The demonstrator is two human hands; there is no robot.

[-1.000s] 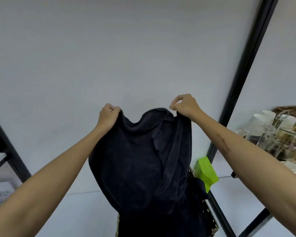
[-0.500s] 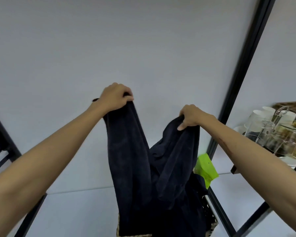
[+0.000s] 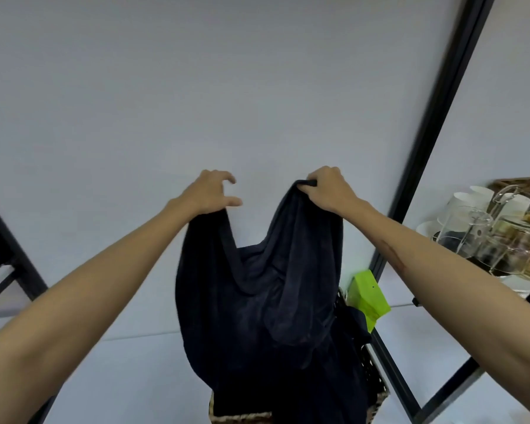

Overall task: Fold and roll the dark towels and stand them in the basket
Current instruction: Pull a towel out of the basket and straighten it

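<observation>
Dark towel (image 3: pixel 257 301) held up before the wall, its lower part draping into the basket (image 3: pixel 377 390). My right hand (image 3: pixel 328 191) pinches an upper edge; my left hand (image 3: pixel 208 194) supports the other edge, thumb and forefinger spread apart above it. The cloth looks soft, limp and sagging; I judge the corners the best hold.

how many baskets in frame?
2. One wicker basket at bottom centre, mostly hidden behind the held dark towel; another wicker basket's rim shows at far right, behind the glassware.
</observation>
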